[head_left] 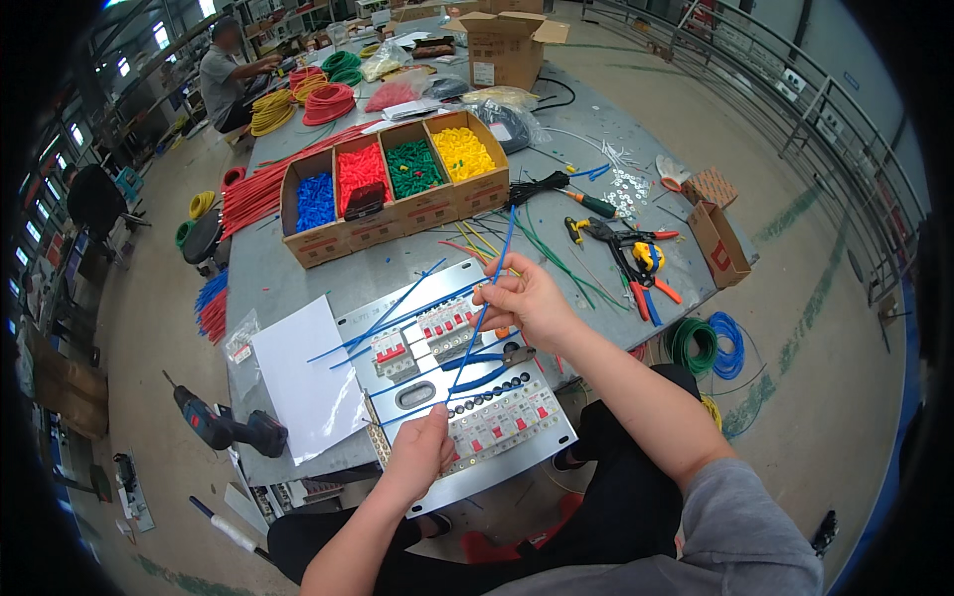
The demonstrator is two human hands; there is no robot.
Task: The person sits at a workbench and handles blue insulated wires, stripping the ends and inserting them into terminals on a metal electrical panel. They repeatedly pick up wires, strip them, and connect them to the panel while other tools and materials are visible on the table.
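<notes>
A straight blue wire [464, 360] runs slantwise above a silver mounting plate [350, 323]. My right hand [530, 301] pinches its upper part between thumb and fingers. At the lower end my left hand [421, 452] is closed on it, its fingertips partly hidden. The plate carries a two-lever breaker [395, 356], a breaker row [447, 328] near its middle and a longer breaker row [505, 425] along its near side. Pliers with blue handles [487, 370] lie across the plate between the rows. More blue wires [383, 320] rest over its far left part.
A divided cardboard box [397, 233] holds blue, red, green and yellow caps beyond the plate. White paper [310, 382] and a cordless drill [231, 425] are at the left. Hand tools [636, 260] lie right, near an open small box [717, 246]. A person [227, 79] sits far left.
</notes>
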